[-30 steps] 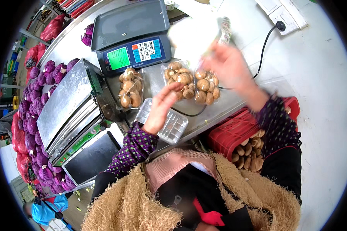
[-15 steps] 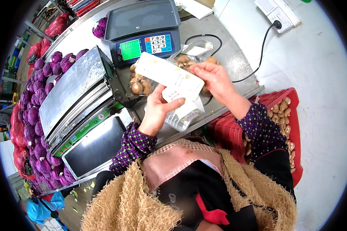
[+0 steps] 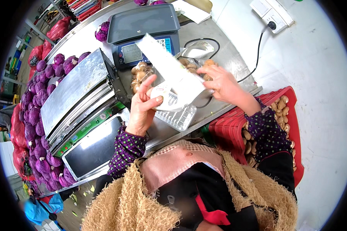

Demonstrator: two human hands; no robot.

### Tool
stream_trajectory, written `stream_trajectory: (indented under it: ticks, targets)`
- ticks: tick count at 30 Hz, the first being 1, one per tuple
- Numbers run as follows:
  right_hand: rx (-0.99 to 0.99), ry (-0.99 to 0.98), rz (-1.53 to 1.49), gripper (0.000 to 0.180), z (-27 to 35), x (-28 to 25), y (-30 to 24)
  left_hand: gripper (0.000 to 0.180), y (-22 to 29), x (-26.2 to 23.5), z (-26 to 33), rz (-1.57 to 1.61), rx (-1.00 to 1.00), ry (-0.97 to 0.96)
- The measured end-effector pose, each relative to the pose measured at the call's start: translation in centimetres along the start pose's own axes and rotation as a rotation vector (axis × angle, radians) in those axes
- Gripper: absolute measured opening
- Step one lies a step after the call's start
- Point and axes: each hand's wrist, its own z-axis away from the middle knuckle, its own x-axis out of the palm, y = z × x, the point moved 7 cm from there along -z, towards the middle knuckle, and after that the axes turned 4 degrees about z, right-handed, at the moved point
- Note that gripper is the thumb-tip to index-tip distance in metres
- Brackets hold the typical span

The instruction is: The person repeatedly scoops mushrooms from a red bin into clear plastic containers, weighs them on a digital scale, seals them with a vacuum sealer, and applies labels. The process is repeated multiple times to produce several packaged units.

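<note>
My right hand [image 3: 223, 85] pinches the edge of a long white strip of label paper [image 3: 177, 75], which slants up to the left in front of the scale. My left hand [image 3: 140, 109] has its index finger raised and its thumb apart. A white label [image 3: 162, 91] with a small red mark lies against its fingertips, next to the strip. Under the hands is a clear plastic tray [image 3: 180, 118] on the metal table. Bagged brown mushrooms [image 3: 140, 75] lie behind my left hand, and more bagged mushrooms [image 3: 188, 64] lie partly hidden behind the strip and my right hand.
A grey weighing scale [image 3: 142, 25] stands at the back, near a black cable [image 3: 258, 54] running to a wall socket. At left are a wrapping machine [image 3: 79, 92] and piled purple cabbages [image 3: 36, 111]. A red crate [image 3: 297, 127] of mushrooms stands at right.
My left hand has shifted left and its fingers have spread, with the label at its fingertips. My right hand has moved slightly right with the strip. The scale's green display light has gone off.
</note>
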Motion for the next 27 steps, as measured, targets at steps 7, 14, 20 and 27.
stream_trajectory:
  ticks: [7,14,20,27]
  targets:
    - [-0.189,0.455,0.531,0.016,-1.3,-5.7,0.6,0.086,-1.9,2.7,1.5,-0.51,-0.242,-0.281]
    - [0.015,0.329,0.689,0.028,-3.8,-7.3,1.2,0.058,-1.6,2.8,-0.2,-0.697,-0.239,-0.342]
    - [0.705,-0.252,-0.963,0.041,-2.7,1.1,5.1,0.054,-2.8,4.5,1.1,-1.048,0.028,-0.549]
    - [0.603,-0.403,-0.778,0.033,-3.3,5.8,0.2,0.066,-4.7,6.7,3.1,-1.574,0.507,-0.657]
